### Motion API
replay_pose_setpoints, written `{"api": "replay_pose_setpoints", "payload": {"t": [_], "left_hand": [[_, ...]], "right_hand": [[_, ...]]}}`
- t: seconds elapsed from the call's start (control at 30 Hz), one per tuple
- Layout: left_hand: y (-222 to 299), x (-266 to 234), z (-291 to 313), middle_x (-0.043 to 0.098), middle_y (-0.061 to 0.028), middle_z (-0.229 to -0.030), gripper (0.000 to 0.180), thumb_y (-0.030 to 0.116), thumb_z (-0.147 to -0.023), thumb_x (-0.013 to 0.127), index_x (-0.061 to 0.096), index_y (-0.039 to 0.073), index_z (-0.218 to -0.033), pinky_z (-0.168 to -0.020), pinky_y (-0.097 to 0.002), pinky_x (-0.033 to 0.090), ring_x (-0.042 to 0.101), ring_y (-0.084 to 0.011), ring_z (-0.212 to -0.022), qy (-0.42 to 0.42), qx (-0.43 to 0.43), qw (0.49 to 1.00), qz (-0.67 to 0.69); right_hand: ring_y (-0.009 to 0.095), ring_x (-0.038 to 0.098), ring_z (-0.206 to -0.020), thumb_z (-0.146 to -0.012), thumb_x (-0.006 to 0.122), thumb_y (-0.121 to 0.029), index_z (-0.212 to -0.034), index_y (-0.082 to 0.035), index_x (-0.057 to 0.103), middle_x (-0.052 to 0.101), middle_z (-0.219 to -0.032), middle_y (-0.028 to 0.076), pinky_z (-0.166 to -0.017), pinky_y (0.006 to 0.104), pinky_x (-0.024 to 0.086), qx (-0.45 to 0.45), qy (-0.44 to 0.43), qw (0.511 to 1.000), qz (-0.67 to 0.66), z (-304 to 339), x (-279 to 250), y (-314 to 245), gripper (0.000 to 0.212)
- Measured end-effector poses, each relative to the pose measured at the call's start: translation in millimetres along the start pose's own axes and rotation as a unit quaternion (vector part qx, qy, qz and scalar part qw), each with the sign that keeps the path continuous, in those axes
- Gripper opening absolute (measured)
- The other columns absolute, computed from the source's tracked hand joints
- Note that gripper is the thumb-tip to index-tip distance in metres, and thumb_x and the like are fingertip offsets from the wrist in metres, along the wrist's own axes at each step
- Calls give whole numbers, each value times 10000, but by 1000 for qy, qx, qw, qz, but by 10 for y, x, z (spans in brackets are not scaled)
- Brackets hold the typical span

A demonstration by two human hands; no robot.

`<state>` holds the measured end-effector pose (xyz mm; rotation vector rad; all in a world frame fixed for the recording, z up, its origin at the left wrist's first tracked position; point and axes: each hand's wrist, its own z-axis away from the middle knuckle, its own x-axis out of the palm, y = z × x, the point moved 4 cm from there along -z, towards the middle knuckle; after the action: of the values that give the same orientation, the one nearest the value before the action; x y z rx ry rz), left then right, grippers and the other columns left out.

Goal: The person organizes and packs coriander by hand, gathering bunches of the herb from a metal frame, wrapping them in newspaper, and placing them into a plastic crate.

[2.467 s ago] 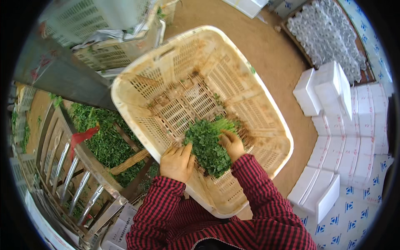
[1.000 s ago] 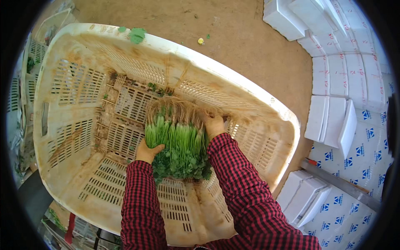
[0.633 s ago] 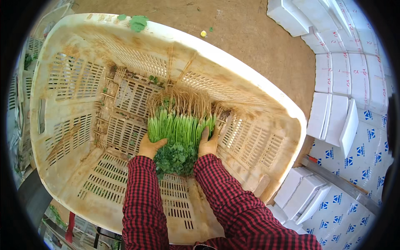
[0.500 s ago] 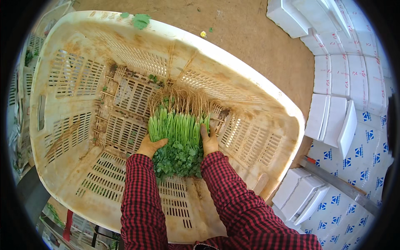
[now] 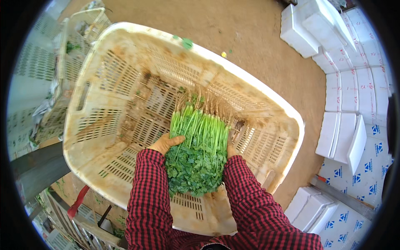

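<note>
A thick bundle of coriander (image 5: pixel 198 166) is held between my two hands over the inside of a large, stained, pale plastic crate (image 5: pixel 287 121). Its leaves face me, the bright green stems run away from me, and the brown roots point to the far side. My left hand (image 5: pixel 166 144) is closed around the bundle's left side, thumb lying across the stems. On the right side, my right hand (image 5: pixel 231 149) presses in against the stems; its fingers are mostly hidden by the bundle.
White foam boxes (image 5: pixel 354 87) are stacked to the right of the crate, beside printed sheeting (image 5: pixel 375 166). More slatted crates (image 5: pixel 37 83) stand at the left. A red strap (image 5: pixel 78 202) hangs at lower left. Brown floor (image 5: pixel 250 33) lies beyond the crate.
The coriander has come up and toward me, showing more leaf, with both hands still on it. My view has shifted, so the crate appears farther right and lower.
</note>
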<state>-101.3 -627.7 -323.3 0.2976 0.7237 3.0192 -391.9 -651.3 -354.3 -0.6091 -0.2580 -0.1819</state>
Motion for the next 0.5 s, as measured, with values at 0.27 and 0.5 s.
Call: {"api": "replay_pose_setpoints", "payload": {"t": [0.27,0.5], "left_hand": [[655,87,2450,561,-138,-1425,944,453,-797,874,441,-7,-1499,-1144,-405,399,516,-273,-1313,29,337,932,128],[-1277,-326,5338,667,-95,-1264,773,293,-811,881,523,-42,-1408,-982,-377,514,637,-203,-1105,337,485,800,105]], "right_hand": [[230,550,-1240,-1030,347,-687,-1518,-24,406,540,-1422,131,-1048,390,467,-181,-220,954,92,1357,1366,-1110,825],[197,593,-1192,-1040,370,-672,-1482,4,455,621,-1322,124,-1010,338,493,-179,-479,834,208,3226,3442,-583,812]]}}
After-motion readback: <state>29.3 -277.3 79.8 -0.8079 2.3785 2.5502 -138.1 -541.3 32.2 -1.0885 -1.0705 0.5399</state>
